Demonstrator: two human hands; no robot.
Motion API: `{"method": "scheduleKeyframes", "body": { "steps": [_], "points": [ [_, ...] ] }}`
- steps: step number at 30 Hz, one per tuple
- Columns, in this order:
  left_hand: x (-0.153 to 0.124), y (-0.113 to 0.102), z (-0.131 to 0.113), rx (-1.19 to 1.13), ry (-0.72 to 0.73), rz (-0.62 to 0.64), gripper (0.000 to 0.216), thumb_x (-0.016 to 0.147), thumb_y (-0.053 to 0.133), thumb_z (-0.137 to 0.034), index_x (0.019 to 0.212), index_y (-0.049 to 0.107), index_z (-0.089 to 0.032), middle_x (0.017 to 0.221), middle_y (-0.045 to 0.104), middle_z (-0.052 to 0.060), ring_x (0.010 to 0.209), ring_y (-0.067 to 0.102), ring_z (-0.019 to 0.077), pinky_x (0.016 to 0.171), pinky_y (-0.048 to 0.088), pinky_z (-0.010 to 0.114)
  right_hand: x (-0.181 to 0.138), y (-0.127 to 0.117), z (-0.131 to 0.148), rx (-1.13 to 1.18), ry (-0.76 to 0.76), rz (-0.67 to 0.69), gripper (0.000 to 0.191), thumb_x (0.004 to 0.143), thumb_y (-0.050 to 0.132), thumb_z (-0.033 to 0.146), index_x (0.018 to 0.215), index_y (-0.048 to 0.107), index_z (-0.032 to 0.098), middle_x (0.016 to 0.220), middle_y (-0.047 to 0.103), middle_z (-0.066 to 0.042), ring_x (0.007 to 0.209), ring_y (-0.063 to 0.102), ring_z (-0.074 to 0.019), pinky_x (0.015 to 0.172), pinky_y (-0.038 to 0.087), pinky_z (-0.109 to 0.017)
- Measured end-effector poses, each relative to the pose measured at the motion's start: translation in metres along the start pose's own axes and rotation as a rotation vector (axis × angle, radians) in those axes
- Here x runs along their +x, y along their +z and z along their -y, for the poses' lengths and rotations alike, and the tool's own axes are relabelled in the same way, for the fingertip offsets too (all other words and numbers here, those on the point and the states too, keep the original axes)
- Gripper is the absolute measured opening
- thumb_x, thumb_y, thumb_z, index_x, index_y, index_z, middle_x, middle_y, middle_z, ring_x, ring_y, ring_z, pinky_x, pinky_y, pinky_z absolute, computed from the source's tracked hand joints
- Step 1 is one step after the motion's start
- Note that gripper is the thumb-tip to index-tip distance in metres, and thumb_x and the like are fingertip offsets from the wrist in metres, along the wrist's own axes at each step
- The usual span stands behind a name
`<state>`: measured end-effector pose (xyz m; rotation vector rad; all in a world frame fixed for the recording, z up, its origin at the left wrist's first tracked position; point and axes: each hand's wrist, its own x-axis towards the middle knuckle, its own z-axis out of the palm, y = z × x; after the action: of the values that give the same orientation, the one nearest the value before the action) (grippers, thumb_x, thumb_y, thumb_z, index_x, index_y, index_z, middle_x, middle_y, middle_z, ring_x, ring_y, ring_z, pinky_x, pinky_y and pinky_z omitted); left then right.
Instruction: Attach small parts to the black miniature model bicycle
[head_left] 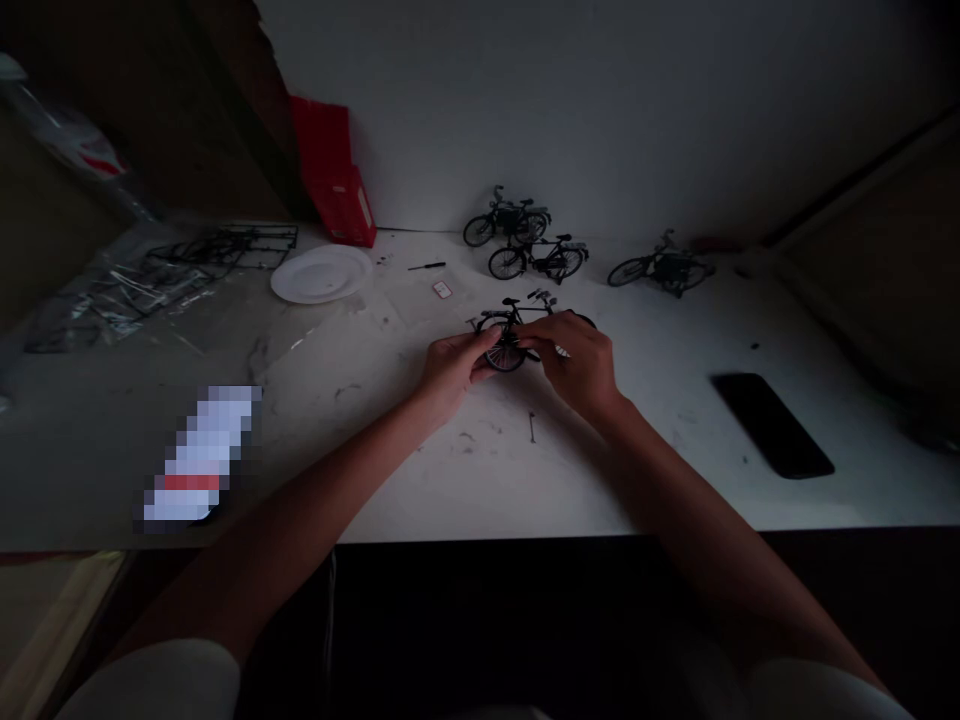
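A small black model bicycle [504, 350] stands between my two hands at the middle of the table. My left hand [454, 370] grips it by the rear wheel, with the thumb against the spokes. From the right, my right hand [577, 355] reaches over the frame, its fingers pinched near the pedals. Whether those fingertips hold a small part is hidden. The saddle and handlebars show above my hands, while the front wheel is mostly covered. On the table below my right hand lies a thin small rod-like part [532, 427].
Behind are model bicycles [536, 262], with another [661, 268] farther right. A white plate [322, 276], screwdriver [427, 266], red box [341, 205] and plastic part frames [225, 245] lie back left. A black phone [772, 425] is right; a pixelated bright device [199, 455] is left.
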<state>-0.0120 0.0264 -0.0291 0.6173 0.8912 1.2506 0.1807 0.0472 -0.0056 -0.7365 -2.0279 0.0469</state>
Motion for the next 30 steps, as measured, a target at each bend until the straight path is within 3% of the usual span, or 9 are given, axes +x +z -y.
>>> {"method": "scheduleKeyframes", "body": {
  "steps": [13, 19, 30],
  "points": [
    [-0.0057, 0.0029, -0.004, 0.023, 0.003, -0.007, 0.039, 0.066, 0.1, -0.043, 0.087, 0.084, -0.014, 0.091, 0.082, 0.009, 0.085, 0.075, 0.0189, 0.084, 0.058, 0.032, -0.0005, 0.0001, 0.0036, 0.036, 0.0, -0.002, 0.012, 0.105, 0.07, 0.024, 0.106, 0.082, 0.026, 0.093, 0.084, -0.004, 0.084, 0.077, -0.0213, 0.076, 0.062, -0.035],
    [-0.0065, 0.0031, -0.0029, 0.02, 0.012, -0.01, 0.034, 0.067, 0.099, -0.037, 0.087, 0.084, -0.014, 0.092, 0.082, 0.01, 0.088, 0.076, 0.0202, 0.091, 0.059, 0.037, -0.0025, 0.0003, 0.0027, -0.003, 0.026, 0.046, 0.013, 0.105, 0.069, 0.027, 0.105, 0.082, 0.027, 0.096, 0.085, -0.006, 0.089, 0.078, -0.0233, 0.08, 0.063, -0.039],
    [-0.0078, 0.004, -0.002, 0.033, 0.017, -0.008, 0.04, 0.064, 0.101, -0.042, 0.087, 0.084, -0.014, 0.091, 0.081, 0.008, 0.088, 0.075, 0.0196, 0.092, 0.059, 0.036, -0.0054, -0.0005, 0.0023, -0.115, -0.019, 0.094, 0.027, 0.107, 0.056, 0.015, 0.104, 0.081, 0.024, 0.098, 0.085, -0.006, 0.09, 0.078, -0.0215, 0.077, 0.062, -0.036]
  ]
}}
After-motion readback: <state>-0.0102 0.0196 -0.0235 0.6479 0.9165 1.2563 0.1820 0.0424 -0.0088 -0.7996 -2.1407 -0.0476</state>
